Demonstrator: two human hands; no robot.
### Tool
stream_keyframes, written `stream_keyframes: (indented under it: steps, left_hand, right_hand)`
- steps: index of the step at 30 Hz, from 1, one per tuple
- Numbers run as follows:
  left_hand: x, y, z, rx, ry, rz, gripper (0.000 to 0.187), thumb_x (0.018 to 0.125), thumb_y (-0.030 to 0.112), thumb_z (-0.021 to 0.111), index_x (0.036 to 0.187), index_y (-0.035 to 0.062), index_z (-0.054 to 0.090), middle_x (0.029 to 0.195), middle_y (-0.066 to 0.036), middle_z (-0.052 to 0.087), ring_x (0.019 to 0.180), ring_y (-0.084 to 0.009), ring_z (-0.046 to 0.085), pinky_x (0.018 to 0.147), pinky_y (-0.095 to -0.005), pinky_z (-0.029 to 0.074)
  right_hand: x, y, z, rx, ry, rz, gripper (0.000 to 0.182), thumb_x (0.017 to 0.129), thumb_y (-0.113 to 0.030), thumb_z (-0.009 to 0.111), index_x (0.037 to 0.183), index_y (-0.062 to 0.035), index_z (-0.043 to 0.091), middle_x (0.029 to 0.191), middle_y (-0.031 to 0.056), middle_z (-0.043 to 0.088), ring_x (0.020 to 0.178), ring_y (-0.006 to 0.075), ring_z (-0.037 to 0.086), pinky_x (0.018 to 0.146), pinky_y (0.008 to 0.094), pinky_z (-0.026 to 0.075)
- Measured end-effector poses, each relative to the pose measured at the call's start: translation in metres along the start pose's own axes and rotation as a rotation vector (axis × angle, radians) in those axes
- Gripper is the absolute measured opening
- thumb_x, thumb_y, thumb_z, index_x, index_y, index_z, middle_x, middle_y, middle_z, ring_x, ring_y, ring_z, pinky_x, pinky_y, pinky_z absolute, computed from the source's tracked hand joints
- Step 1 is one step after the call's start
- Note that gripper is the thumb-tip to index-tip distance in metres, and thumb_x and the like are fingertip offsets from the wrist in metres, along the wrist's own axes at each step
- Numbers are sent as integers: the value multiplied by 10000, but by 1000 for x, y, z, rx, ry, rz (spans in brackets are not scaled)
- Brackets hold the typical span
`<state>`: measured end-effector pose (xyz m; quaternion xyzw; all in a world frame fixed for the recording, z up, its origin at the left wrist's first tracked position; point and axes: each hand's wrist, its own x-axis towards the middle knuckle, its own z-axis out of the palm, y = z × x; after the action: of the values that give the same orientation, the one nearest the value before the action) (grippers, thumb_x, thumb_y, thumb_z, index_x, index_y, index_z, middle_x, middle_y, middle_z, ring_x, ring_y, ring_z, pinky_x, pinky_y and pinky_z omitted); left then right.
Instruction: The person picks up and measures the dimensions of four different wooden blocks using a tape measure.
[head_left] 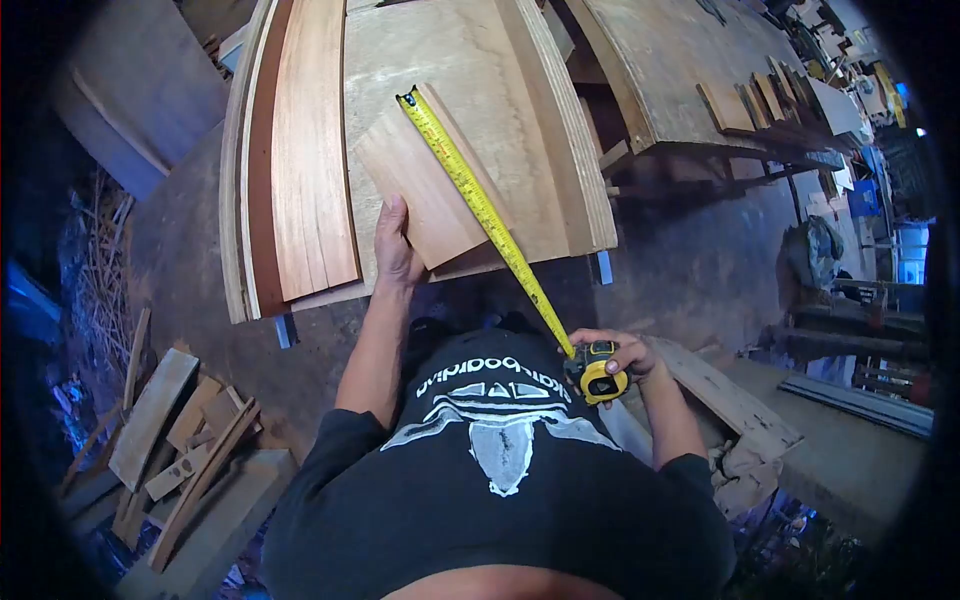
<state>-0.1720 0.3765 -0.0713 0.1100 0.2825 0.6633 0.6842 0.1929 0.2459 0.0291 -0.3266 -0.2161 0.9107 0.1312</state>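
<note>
My right hand [636, 358] is wrapped round a yellow and black tape measure [604, 385] close to my body. Its yellow blade [480, 208] runs out diagonally across a short wooden board [425, 195], with the hooked end up by the board's far edge. My left hand [397, 245] grips the near left edge of this board, thumb on top and fingers mostly hidden. The board lies at an angle over a plywood worktop [430, 50]. To its left is a long reddish plank [308, 150] lying lengthwise.
A raised plywood strip [560, 120] edges the worktop's right side. Another table [690, 90] stands at the right, bearing several wood pieces [765, 100]. Wood offcuts [195, 430] are piled at lower left. A loose board [725, 395] lies at lower right.
</note>
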Motion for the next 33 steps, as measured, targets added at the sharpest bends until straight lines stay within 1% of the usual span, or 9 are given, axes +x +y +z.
stream_keyframes:
  steps: [8,10,11,13,17,25,29,31,33]
  left_hand:
    - [-2,3,2,1,-8,1,460,1062,284,483,1442,30,430,1375,-131,570,1234,-270,580,1055,-443,490]
    - [-2,5,3,23,-6,9,458,1063,282,480,1441,28,430,1377,-131,568,1233,-270,580,1055,-443,490]
    - [-2,5,2,24,-2,2,458,1064,283,478,1441,27,430,1377,-132,568,1233,-270,580,1056,-443,488]
    - [-1,5,1,25,-1,-8,458,1064,283,477,1441,26,430,1376,-133,567,1233,-269,580,1058,-443,487]
    - [1,4,-3,17,-17,-12,456,1066,284,474,1437,23,433,1364,-136,577,1227,-271,585,1052,-442,492]
    - [-2,6,1,2,-18,-16,450,1058,280,496,1426,27,447,1339,-138,595,1201,-272,605,1030,-441,513]
    - [-3,6,2,28,-20,-18,471,1062,293,480,1447,29,412,1377,-145,562,1223,-278,590,1034,-447,511]
    - [-3,8,6,45,-15,-15,481,1065,297,472,1458,31,395,1391,-148,548,1234,-280,582,1039,-450,507]
    - [-5,10,9,71,-4,-19,500,1069,305,458,1476,30,365,1410,-148,527,1254,-283,566,1051,-457,496]
  right_hand:
    - [-2,-1,4,-86,56,4,946,527,-276,725,1361,74,449,1073,191,650,903,311,707,772,384,603]
    - [-2,-2,5,-52,33,8,940,545,-249,722,1373,82,424,1070,212,646,887,329,711,704,415,624]
    - [-1,-3,6,-50,33,6,940,545,-249,722,1373,82,424,1070,212,646,887,329,711,704,415,624]
    - [-3,-8,12,-9,25,16,930,571,-214,719,1387,87,390,1064,240,639,873,353,713,606,448,637]
    - [-3,-1,4,37,6,-2,917,595,-192,717,1396,86,366,1061,264,633,859,372,714,529,465,633]
    - [-3,0,2,67,-21,0,885,620,-182,726,1392,73,377,1060,271,631,916,390,704,582,482,636]
    - [-4,3,0,69,-15,-2,896,611,-179,731,1395,72,379,1069,269,629,914,392,704,591,485,636]
    - [-7,-1,4,63,24,47,840,605,-201,745,1357,44,464,1118,175,659,965,268,690,831,368,579]
    - [-6,-2,2,16,3,17,848,605,-198,746,1367,43,463,1143,161,653,1004,256,676,876,358,557]
